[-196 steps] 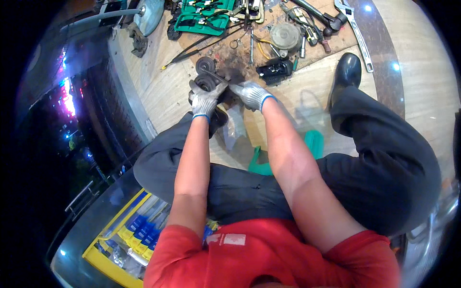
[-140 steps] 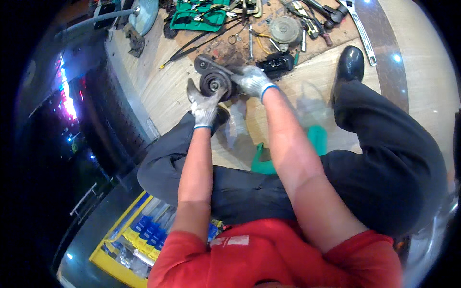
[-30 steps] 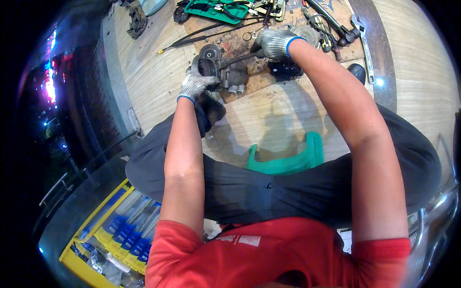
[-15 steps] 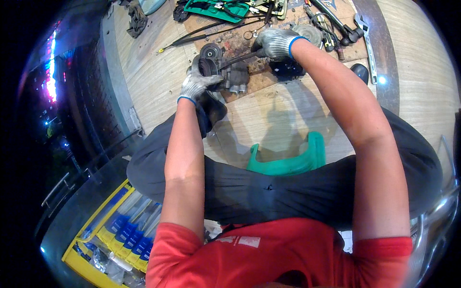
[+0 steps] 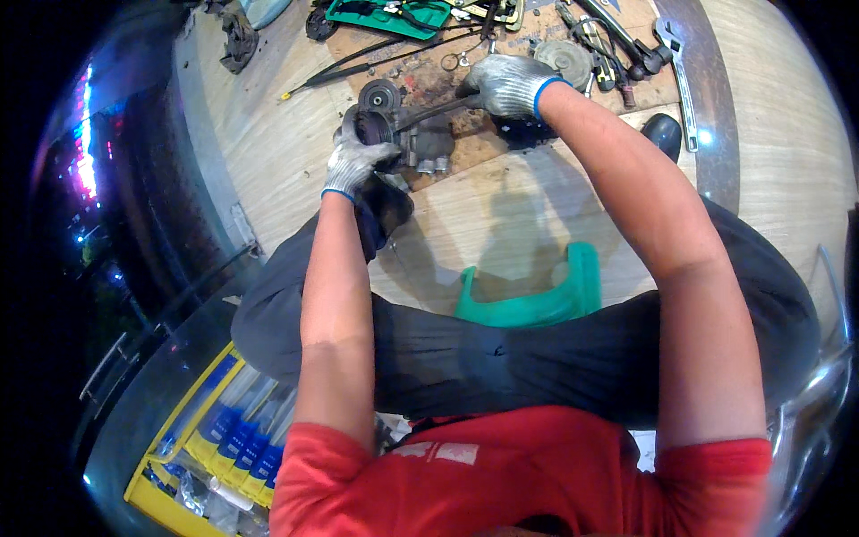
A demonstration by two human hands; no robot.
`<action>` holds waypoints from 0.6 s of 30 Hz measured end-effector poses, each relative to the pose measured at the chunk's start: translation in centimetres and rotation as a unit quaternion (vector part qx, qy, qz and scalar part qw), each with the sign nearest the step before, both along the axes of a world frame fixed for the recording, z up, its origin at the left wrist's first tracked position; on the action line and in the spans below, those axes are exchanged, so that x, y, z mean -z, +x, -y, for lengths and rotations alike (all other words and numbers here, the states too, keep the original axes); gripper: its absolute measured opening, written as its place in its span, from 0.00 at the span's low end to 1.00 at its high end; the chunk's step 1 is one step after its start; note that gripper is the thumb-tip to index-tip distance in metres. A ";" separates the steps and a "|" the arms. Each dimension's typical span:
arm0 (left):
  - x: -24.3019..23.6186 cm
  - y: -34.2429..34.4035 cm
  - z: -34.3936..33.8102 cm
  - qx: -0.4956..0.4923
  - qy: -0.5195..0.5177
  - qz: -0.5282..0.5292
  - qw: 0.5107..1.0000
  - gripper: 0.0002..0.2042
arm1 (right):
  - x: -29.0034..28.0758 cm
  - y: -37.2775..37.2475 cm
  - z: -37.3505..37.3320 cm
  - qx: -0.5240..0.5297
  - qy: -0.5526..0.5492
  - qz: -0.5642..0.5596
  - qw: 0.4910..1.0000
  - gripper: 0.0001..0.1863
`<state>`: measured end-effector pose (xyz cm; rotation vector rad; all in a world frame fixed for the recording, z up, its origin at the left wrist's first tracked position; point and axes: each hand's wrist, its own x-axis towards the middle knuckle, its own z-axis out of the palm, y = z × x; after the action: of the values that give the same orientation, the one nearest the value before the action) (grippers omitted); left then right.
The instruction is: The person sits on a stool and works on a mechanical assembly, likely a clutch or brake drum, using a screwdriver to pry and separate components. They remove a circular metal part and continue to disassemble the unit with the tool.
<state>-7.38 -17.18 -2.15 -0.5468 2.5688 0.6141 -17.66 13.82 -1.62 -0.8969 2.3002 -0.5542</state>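
My left hand (image 5: 350,163), in a grey-white work glove with a blue cuff, is wrapped round the dark grooved pulley (image 5: 374,130) of a grey metal unit that looks like a compressor (image 5: 431,143). In my right hand (image 5: 514,87), gloved the same way, is the handle end of a dark bar-shaped tool (image 5: 437,112). Its shaft runs left to the pulley, where its tip is hard to make out. Just beyond the pulley lies a round ringed wheel (image 5: 379,94). A black object (image 5: 525,134) sits below my right hand, partly covered.
Stained cardboard (image 5: 483,148) lies under the parts. Beyond it are a green tool tray (image 5: 389,16), long dark cables (image 5: 358,67), a round metal disc (image 5: 564,61), a hammer (image 5: 640,54) and an adjustable wrench (image 5: 684,89). A green plastic stool (image 5: 537,304) stands near my legs.
My left thumb, stretched out across the unit before, is now drawn in closer to the pulley. My right hand keeps its grip on the bar. The whole view has shifted slightly.
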 end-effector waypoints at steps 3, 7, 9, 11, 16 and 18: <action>-0.1 -0.3 -0.2 -0.008 0.012 -0.003 1.000 0.59 | 0.2 -0.1 -0.3 0.004 0.008 -0.003 1.000 0.16; 0.5 -0.1 -0.4 -0.012 0.019 -0.018 1.000 0.59 | 2.1 0.4 -0.5 0.029 -0.026 -0.040 0.998 0.16; -1.6 -1.9 -1.9 -0.007 0.052 -0.003 0.999 0.59 | 0.9 -1.0 -0.7 0.002 0.008 0.024 1.000 0.17; 1.4 0.5 1.9 -0.001 0.022 -0.024 0.999 0.60 | 0.8 0.2 -0.1 0.020 -0.065 0.017 0.998 0.14; 0.9 -0.6 0.0 -0.017 0.075 0.014 0.997 0.60 | 1.4 2.4 -1.0 0.039 -0.065 0.032 0.997 0.12; 0.7 -0.9 0.1 0.001 0.039 0.029 0.999 0.59 | -0.4 0.6 -1.6 0.010 -0.034 0.047 0.998 0.11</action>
<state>-8.29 -17.27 -2.88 -0.5272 2.4788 0.6844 -17.02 15.44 -1.26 -0.8622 2.2191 -0.6734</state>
